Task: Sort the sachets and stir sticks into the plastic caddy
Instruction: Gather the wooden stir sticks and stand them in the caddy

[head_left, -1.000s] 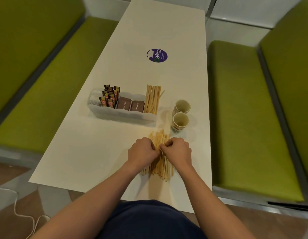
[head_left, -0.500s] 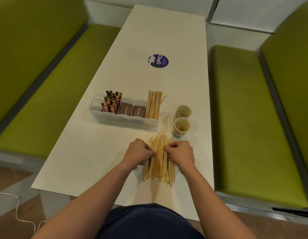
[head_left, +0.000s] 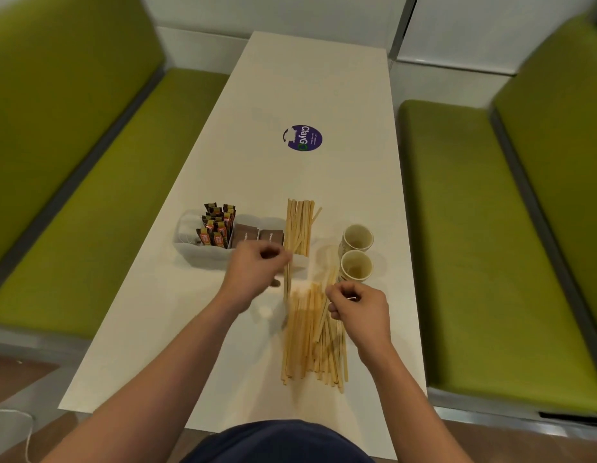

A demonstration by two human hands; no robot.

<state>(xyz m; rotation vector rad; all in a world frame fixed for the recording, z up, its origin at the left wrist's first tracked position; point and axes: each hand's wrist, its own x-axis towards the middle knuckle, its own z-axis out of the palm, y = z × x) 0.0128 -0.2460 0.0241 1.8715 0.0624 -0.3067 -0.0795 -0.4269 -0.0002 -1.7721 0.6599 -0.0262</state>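
Both hands have lifted off the stick pile (head_left: 307, 345). The left hand (head_left: 257, 272) carries a pinched stick (head_left: 286, 285) toward the caddy (head_left: 203, 254), while the right hand (head_left: 357, 312), blurred, seemingly pinches another. Most sticks remain on the worktop (head_left: 190, 329).

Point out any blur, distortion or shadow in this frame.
Head view: the left hand and the stick it pinches are smeared by motion; the right hand is sharper; the wide-angle lens bends the left bench and tapers the table; soft shadows lie left of the cups; no harsh glare.
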